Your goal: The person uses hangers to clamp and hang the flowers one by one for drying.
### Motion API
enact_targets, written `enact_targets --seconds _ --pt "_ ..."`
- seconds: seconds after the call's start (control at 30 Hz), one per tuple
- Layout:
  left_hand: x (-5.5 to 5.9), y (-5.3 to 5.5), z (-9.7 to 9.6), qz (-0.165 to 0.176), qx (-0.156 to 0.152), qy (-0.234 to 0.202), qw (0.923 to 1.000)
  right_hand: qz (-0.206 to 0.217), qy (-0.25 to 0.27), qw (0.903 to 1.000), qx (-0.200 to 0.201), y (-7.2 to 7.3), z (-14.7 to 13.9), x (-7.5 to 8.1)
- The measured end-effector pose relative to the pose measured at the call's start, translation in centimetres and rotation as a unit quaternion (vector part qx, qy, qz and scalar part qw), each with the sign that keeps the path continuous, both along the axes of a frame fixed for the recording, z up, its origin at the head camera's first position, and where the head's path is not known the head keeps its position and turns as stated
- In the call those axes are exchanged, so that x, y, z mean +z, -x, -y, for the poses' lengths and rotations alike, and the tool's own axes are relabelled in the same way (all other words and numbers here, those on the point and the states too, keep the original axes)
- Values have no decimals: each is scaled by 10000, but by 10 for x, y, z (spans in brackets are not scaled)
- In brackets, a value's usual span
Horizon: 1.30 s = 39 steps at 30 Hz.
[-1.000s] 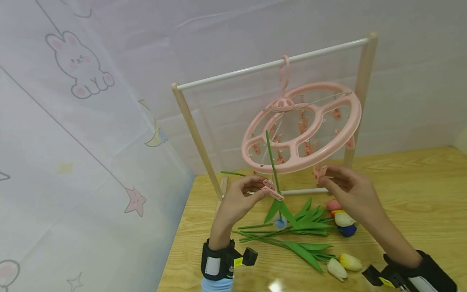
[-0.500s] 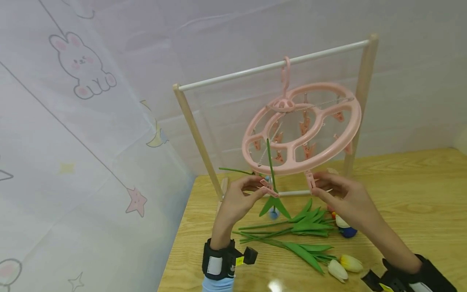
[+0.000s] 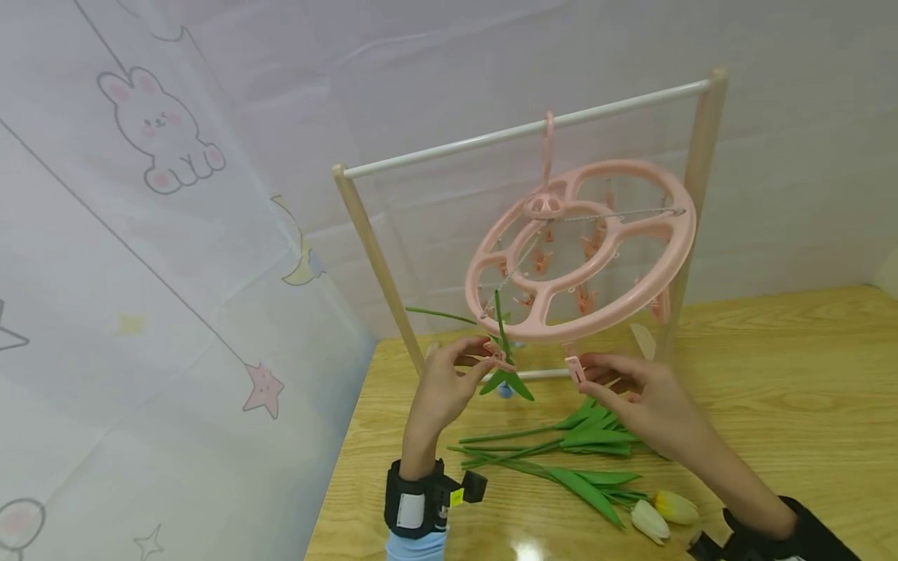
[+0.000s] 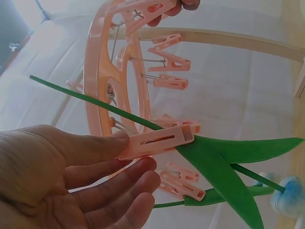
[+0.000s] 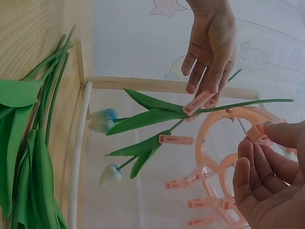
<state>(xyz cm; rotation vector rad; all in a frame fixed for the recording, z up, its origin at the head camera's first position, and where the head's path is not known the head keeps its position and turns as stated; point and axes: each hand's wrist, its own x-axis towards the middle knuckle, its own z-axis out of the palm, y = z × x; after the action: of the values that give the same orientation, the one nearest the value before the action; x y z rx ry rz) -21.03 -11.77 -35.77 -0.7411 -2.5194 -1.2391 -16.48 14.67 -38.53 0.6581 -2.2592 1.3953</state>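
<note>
A round pink clip hanger hangs tilted from the rack's white bar. At its front left, my left hand pinches a pink clothespin between thumb and fingers. That clothespin lies across the stem of an artificial tulip, whose light-blue flower points downward. To the right, my right hand pinches another pink clothespin below the hanger's rim, with no flower in it. A second pale-blue tulip hangs head down from a neighbouring clothespin, as the right wrist view shows.
Artificial tulips with green leaves lie on the wooden table, with a white and a yellow flower at the front. The rack has wooden posts and a white bar. A printed curtain stands left.
The hanger has turned, its front shifting left. Both hands have moved left and slightly with it, each still pinching its clothespin; the clipped tulip has moved left too.
</note>
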Motion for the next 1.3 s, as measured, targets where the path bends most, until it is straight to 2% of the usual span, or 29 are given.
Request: enact_targets --seconds 0.13,0.27,0.37,0.43,0.53,0.63,0.73,0.87,0.93,1.1,1.2,1.3 --pt "0 0 0 -67 56 46 10000 -59 38 10000 -28 -2 6 0" --pt "1 0 0 86 155 121 9998 -184 -24 9998 -101 -4 9 1" --pt "2 -3 0 169 164 363 9991 -209 -70 9997 -103 -4 10 0" --pt "2 -6 -2 374 -15 514 9980 -180 -98 9997 -96 -4 11 0" --pt "5 -12 -12 845 -595 514 9933 -141 -101 9998 -94 -4 13 -2" --pt "7 -17 -26 1333 -1155 161 9842 -171 -36 9998 -90 -4 16 -4" --pt "6 -19 -40 1598 -1361 -314 9772 -230 60 9997 -106 -4 19 -6" --pt "3 -20 -51 1654 -1308 -946 9729 -239 138 9994 -184 -4 23 -10" --pt "1 -20 -55 1551 -1240 -1208 9726 -264 166 9993 -206 -3 24 -12" --pt "-1 -19 -59 1248 -992 -1545 9751 -248 116 9994 -189 -3 26 -15" --pt "1 -18 -58 1163 -859 -1602 9764 11 -173 9998 3 -1 25 -17" --pt "3 -18 -54 1134 -753 -1540 9786 303 -800 9954 420 3 24 -26"
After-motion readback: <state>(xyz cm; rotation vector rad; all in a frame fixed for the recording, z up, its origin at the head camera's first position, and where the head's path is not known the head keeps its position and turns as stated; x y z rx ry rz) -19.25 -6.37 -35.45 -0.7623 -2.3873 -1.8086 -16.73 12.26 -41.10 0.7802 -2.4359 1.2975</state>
